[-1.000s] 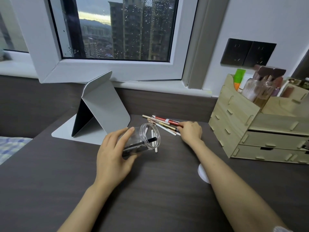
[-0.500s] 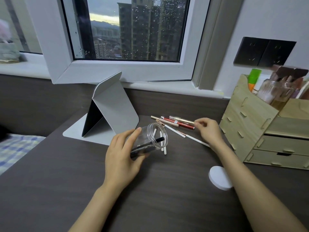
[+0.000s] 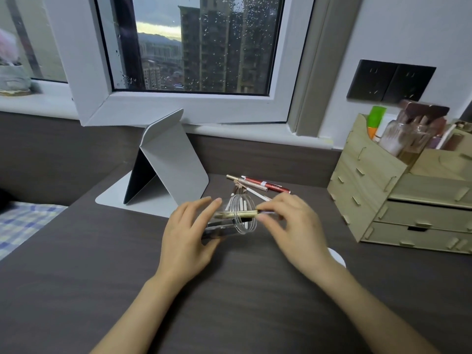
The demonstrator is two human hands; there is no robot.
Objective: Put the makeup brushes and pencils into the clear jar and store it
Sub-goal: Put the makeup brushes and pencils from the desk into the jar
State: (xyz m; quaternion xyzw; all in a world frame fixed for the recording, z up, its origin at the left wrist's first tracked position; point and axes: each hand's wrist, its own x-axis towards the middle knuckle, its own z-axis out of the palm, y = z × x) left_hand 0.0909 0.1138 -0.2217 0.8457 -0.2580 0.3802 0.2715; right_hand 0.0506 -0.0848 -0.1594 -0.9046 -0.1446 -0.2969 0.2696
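My left hand (image 3: 187,240) holds the clear jar (image 3: 238,217) tipped on its side above the dark desk, mouth facing right. A black pencil lies inside it. My right hand (image 3: 293,226) pinches a gold pencil (image 3: 237,214) whose front half is through the jar's mouth. Behind the jar several more pencils and brushes (image 3: 260,186) lie in a loose pile on the desk, among them a red one and white ones.
A grey folding stand (image 3: 171,159) sits at the back left. A wooden drawer organizer (image 3: 398,198) with bottles and brushes on top stands at the right. A white round lid (image 3: 338,258) lies on the desk (image 3: 127,277) behind my right wrist.
My right hand picked the gold pencil from the pile and brought it left into the jar's mouth. The left hand kept the jar tipped in the same place.
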